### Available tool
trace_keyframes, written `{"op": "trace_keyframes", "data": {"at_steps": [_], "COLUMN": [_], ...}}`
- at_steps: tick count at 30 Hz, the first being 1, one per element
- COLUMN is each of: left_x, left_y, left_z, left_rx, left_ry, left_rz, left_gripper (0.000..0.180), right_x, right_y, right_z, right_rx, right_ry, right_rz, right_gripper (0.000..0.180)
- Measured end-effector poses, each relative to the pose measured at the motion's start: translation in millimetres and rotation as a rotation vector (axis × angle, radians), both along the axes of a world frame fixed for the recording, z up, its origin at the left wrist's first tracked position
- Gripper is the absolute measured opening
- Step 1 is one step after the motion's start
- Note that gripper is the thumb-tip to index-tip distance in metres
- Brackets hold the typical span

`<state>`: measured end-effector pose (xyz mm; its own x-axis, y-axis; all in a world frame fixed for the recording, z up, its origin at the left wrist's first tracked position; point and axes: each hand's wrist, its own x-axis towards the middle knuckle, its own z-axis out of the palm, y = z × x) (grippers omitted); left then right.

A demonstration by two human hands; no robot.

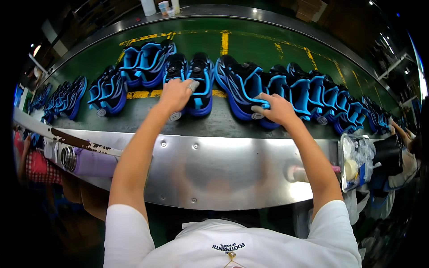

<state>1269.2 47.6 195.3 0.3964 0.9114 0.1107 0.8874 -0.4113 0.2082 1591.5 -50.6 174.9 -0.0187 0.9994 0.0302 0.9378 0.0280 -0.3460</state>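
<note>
Black sneakers with bright blue trim and blue soles stand in pairs on the green belt. My left hand (178,94) is closed over the heel opening of a sneaker (175,66), its covered thumb reaching toward the matching sneaker (201,80) beside it. To the right, my right hand (278,109) pinches the heel edge of another sneaker (238,91), which sits at an angle with its toe pointing away. Pale covers wrap some of my fingertips. My palm hides part of the left sneaker's heel.
More sneakers (145,64) line the belt (196,38) on both sides. A metal ledge (219,167) runs along the near edge, with a purple bottle (91,161) at left and a tray (345,169) of plastic bags at right. Another person's arm (399,130) reaches in at far right.
</note>
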Motion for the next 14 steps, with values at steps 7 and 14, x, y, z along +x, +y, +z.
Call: {"op": "trace_keyframes", "data": {"at_steps": [7, 14], "left_x": [-111, -159], "left_y": [-174, -199], "left_z": [-59, -106], "left_rx": [0.016, -0.036], "left_ry": [-0.602, -0.463], "left_rz": [0.002, 0.054], "left_gripper": [0.042, 0.037], "right_x": [-112, -308], "right_y": [42, 192], "right_z": [100, 126], "right_rx": [0.313, 0.252], "right_ry": [0.273, 0.212], "right_rz": [0.199, 0.477], "right_gripper": [0.027, 0.062]}}
